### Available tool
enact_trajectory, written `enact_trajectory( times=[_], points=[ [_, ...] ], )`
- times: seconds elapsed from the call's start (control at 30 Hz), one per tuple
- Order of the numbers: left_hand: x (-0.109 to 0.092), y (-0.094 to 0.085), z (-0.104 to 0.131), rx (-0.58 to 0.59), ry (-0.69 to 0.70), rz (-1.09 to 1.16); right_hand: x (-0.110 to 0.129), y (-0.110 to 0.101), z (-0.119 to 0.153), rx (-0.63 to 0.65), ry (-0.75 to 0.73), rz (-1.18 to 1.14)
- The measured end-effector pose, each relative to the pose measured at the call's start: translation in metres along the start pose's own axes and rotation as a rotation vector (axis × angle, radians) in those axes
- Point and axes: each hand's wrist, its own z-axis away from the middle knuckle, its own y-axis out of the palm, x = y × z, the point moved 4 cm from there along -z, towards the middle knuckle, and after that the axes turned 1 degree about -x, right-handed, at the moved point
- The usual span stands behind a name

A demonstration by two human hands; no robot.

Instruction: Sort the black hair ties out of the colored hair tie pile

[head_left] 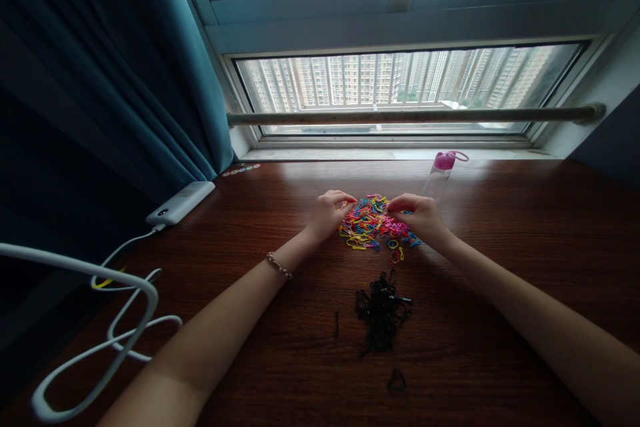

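The left grip sits at the left edge of the pile of coloured bands, fingers curved toward the thumb. The right grip faces it from the pile's right side, fingers likewise bent; fingertip contact is too small to tell. Left forearm and right forearm, bare, slant inward toward the pile.

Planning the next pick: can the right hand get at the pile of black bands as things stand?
Probably yes: the pile of black bands lies nearer the person than the right hand, and nothing tall stands between; only a few loose coloured bands lie along the way.
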Motion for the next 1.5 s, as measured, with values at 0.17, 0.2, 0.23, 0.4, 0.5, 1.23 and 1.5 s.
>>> enact_trajectory(
  times=[0.17, 0.2, 0.23, 0.4, 0.5, 1.23, 1.5],
  points=[
    [0.003, -0.001, 0.000, 0.001, -0.053, -0.010, 0.003, 0.001, 0.000, 0.034, -0.069, 0.036],
    [0.004, -0.001, 0.000, 0.003, -0.060, -0.006, 0.002, 0.001, 0.000, 0.039, -0.069, 0.038],
    [0.004, 0.000, 0.000, 0.006, -0.066, -0.002, 0.002, 0.001, 0.000, 0.041, -0.070, 0.042],
    [0.005, 0.003, 0.001, 0.024, -0.076, 0.020, 0.002, -0.003, -0.002, 0.025, -0.039, 0.059],
    [0.003, 0.003, 0.001, 0.032, -0.063, 0.030, 0.007, -0.005, -0.004, 0.030, 0.037, -0.008],
    [-0.003, 0.016, 0.009, 0.328, 0.183, -0.125, -0.027, -0.004, -0.002, 0.147, 0.053, 0.564],
    [0.000, 0.018, 0.009, 0.292, 0.168, -0.151, -0.013, 0.001, -0.007, 0.061, 0.199, -0.324]
  ],
)
